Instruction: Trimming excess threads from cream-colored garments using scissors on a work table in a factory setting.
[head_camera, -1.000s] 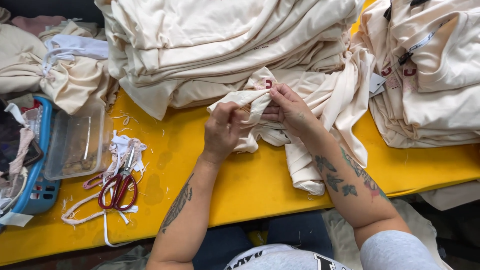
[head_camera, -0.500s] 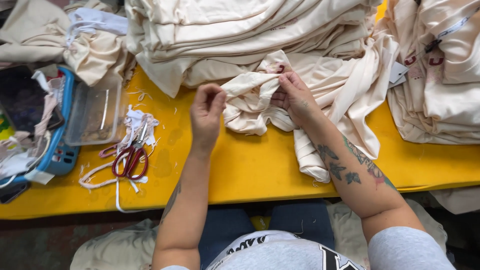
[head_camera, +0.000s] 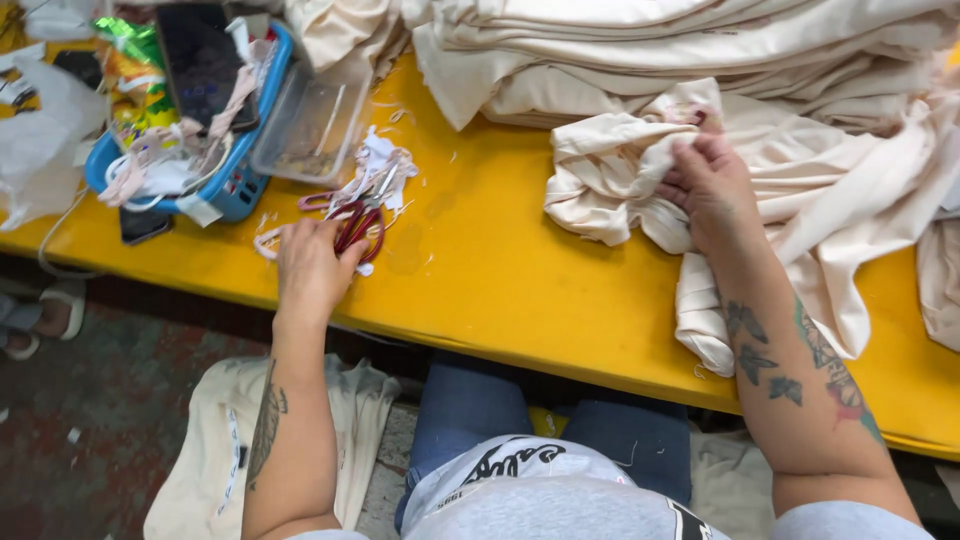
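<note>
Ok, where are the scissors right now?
The red-handled scissors lie on the yellow table, left of the cream cloth, among white scraps beside the clear tray, with the left hand on them.

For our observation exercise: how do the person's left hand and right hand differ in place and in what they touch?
The left hand lies at the yellow table's near edge on the red-handled scissors; the right hand sits farther in, gripping bunched cream cloth. The left is palm down, the right pinches. Both forearms are tattooed.
</note>
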